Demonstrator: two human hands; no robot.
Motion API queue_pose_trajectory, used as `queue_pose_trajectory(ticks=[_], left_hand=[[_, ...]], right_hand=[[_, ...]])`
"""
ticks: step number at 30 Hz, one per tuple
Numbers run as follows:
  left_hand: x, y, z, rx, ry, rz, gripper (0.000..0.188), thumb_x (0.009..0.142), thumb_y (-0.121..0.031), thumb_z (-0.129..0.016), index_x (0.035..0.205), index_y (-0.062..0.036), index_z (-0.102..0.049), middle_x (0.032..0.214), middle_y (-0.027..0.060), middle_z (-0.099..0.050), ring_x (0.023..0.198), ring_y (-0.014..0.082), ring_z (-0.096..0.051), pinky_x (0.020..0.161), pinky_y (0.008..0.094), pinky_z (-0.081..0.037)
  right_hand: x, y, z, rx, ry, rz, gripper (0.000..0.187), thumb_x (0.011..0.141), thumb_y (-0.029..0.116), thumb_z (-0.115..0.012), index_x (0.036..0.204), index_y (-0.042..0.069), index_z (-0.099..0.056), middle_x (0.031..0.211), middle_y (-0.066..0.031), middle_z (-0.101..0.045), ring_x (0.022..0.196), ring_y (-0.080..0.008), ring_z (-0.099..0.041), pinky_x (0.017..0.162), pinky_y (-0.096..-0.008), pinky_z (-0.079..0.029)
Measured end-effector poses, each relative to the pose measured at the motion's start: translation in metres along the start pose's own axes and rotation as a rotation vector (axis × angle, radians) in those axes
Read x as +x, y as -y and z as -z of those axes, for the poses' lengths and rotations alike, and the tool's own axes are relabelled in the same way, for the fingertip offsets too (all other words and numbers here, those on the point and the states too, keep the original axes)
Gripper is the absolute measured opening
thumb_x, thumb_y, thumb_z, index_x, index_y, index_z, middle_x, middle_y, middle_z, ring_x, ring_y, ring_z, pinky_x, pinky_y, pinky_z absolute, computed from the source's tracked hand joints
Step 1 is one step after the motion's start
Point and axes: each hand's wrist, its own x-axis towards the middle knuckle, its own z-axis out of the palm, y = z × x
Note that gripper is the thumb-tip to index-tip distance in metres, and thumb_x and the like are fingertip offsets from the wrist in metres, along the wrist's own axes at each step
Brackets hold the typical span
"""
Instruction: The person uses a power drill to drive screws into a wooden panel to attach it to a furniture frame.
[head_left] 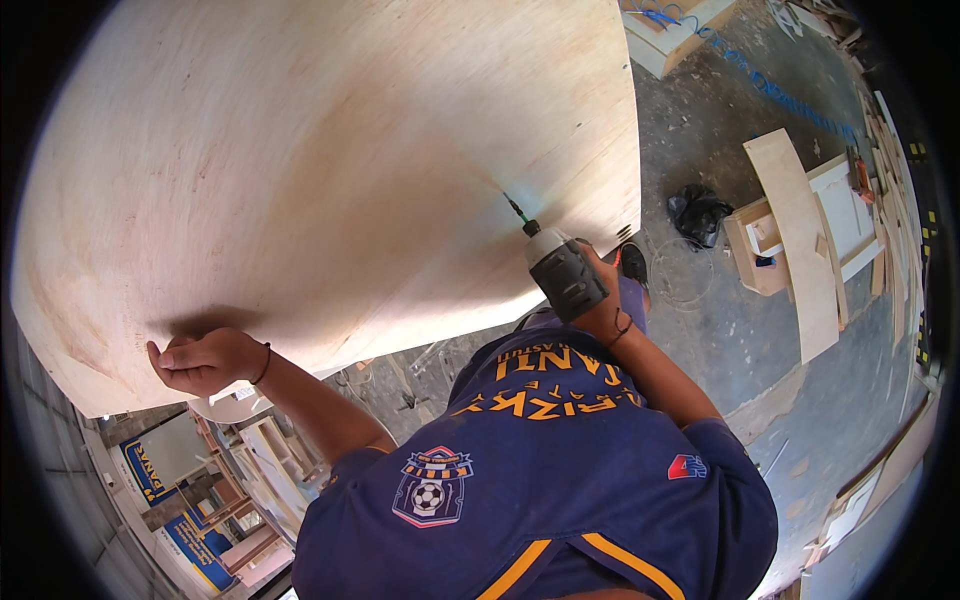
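A large pale plywood panel (pixel 300 180) fills the upper left of the head view. My right hand (pixel 604 305) grips a grey and black cordless drill (pixel 562 268), whose bit points up and left toward the panel. Whether the bit tip touches the wood I cannot tell. Over the panel's near left part, my left hand (pixel 208 362) is held with its fingers curled in. What it holds, if anything, is hidden inside the fingers.
On the floor to the right lie a black plastic bag (pixel 698 215), a wooden box (pixel 757 245) and a long board (pixel 797 230). A blue coiled hose (pixel 775 92) runs across the far right. Wooden frames (pixel 268 465) stand at the lower left.
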Motion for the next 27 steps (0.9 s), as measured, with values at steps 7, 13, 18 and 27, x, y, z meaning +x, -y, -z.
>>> queue_pose_trajectory(ticks=[7, 13, 18, 27], left_hand=[[-0.001, 0.004, -0.001, 0.02, -0.002, -0.032, 0.033, 0.099, -0.02, -0.036, 0.101, 0.0065, -0.056, 0.063, -0.0023, -0.042, 0.052, 0.0061, -0.037, 0.045, 0.019, -0.033], [-0.001, 0.002, 0.0, 0.036, 0.006, -0.045, 0.033, 0.099, -0.02, -0.037, 0.101, 0.0062, -0.056, 0.062, -0.0025, -0.042, 0.052, 0.0056, -0.037, 0.044, 0.0191, -0.032], [-0.002, 0.0, -0.002, 0.056, -0.018, -0.054, 0.035, 0.098, -0.022, -0.037, 0.1, 0.0063, -0.058, 0.062, -0.0026, -0.043, 0.051, 0.0058, -0.037, 0.044, 0.0198, -0.033], [0.0, -0.002, -0.001, 0.054, -0.035, -0.019, 0.037, 0.098, -0.023, -0.038, 0.1, 0.0065, -0.059, 0.062, -0.0023, -0.043, 0.052, 0.0066, -0.04, 0.045, 0.0201, -0.035]], right_hand=[[0.0, 0.005, 0.0, 0.013, -0.004, -0.051, 0.052, 0.067, 0.015, -0.073, 0.113, 0.003, -0.053, 0.093, -0.0085, -0.064, 0.08, -0.0216, -0.064, 0.071, -0.029, -0.05], [0.001, 0.006, -0.002, 0.012, -0.017, -0.035, 0.054, 0.066, 0.018, -0.074, 0.114, 0.003, -0.054, 0.095, -0.0095, -0.064, 0.081, -0.0248, -0.065, 0.072, -0.0312, -0.051], [0.0, 0.0, -0.003, -0.001, 0.005, -0.041, 0.052, 0.068, 0.011, -0.074, 0.114, 0.003, -0.051, 0.09, -0.0079, -0.065, 0.078, -0.0182, -0.066, 0.07, -0.0263, -0.05], [0.007, 0.008, 0.001, -0.01, -0.025, -0.024, 0.052, 0.066, 0.018, -0.075, 0.111, 0.002, -0.054, 0.087, -0.0118, -0.065, 0.073, -0.0262, -0.066, 0.065, -0.0324, -0.051]])
